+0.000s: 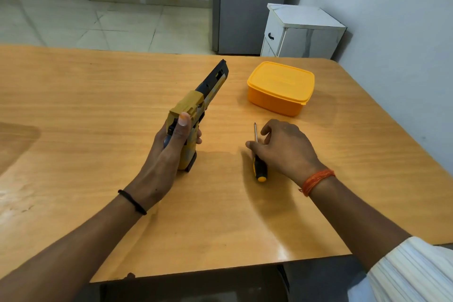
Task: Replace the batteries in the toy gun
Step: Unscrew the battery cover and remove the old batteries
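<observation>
A yellow and black toy gun stands over the middle of the wooden table, barrel pointing away and to the right. My left hand grips its handle, thumb up against the yellow rear part. A screwdriver with a black and yellow handle lies on the table to the right of the gun, shaft pointing away. My right hand rests over it, fingers curling round the upper handle and shaft. No batteries are visible.
A closed orange plastic box sits on the table beyond my right hand. Behind the table's far right corner stand a small white cabinet and a grey fridge. A wall runs along the right side.
</observation>
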